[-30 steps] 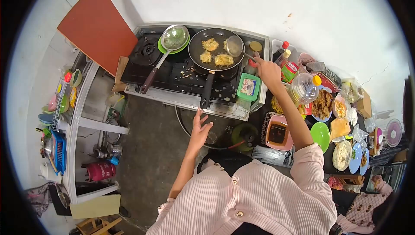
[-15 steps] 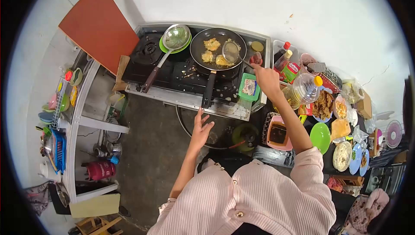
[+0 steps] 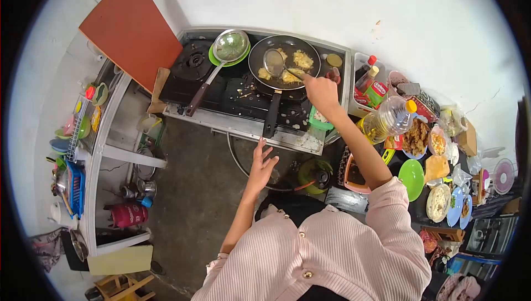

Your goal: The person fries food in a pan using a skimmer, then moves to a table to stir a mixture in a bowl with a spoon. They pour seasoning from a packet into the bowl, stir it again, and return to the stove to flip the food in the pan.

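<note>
My right hand [image 3: 322, 95] is closed round the handle of a round-headed skimmer [image 3: 274, 62]. Its head is inside the black frying pan [image 3: 285, 41], over the left part, among several golden fritters [image 3: 302, 59]. The head partly covers a fritter. The pan sits on the right side of the black stove, its dark handle [image 3: 271, 115] pointing toward me. Just below that handle's end, my left hand [image 3: 261, 168] hovers with fingers spread, holding nothing. Left of the pan, a metal strainer [image 3: 230, 45] with a long handle rests on a green plate [image 3: 217, 60].
An orange-brown board [image 3: 131, 30] leans at the stove's left. On the right stand sauce bottles [image 3: 366, 74], an oil jug [image 3: 390, 117], a green plate [image 3: 411, 179] and a dish of fried food [image 3: 416, 136]. A green tub [image 3: 319, 119] sits at the stove's front right, partly behind my arm.
My right hand has moved left over the pan, carrying the skimmer head from the pan's right side to its left. The fritters appear shifted. My left hand stays about where it was.
</note>
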A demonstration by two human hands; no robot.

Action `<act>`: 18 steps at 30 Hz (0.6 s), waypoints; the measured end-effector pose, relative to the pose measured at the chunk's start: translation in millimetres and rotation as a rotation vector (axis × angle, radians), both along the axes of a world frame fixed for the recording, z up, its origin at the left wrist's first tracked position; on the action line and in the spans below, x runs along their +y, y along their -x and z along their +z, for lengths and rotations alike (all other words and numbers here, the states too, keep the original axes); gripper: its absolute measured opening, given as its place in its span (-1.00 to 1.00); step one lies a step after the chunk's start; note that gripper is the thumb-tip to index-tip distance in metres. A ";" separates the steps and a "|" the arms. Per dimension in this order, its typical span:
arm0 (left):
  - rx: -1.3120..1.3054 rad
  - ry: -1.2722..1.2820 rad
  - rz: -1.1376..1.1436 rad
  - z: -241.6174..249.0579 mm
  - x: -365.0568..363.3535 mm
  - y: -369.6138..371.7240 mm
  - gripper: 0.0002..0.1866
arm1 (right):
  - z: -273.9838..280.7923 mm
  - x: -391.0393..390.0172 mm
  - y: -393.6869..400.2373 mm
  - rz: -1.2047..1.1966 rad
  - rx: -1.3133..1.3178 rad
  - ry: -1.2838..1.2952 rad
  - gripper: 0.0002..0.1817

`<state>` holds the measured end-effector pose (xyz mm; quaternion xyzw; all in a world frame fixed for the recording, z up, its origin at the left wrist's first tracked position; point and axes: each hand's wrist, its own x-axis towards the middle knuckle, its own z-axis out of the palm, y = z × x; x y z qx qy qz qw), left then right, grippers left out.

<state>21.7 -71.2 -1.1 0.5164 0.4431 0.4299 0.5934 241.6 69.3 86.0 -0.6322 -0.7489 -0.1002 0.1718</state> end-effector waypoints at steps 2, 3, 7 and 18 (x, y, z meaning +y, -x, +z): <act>0.008 0.023 0.001 3.4 -1.1 -0.2 -0.24 | 14.1 1.2 1.5 -0.018 0.070 -0.015 -0.79; -0.003 0.004 -0.005 1.9 -1.4 0.4 -0.24 | 6.3 11.4 -5.0 -0.020 0.047 -0.062 -0.81; -0.005 0.013 0.006 -0.6 -3.3 -0.3 -0.24 | 6.9 38.6 -9.2 -0.080 -0.036 -0.054 -0.84; -0.025 0.033 0.017 -3.7 -4.8 -5.1 -0.20 | 6.1 56.4 -21.9 -0.124 0.024 -0.090 -0.76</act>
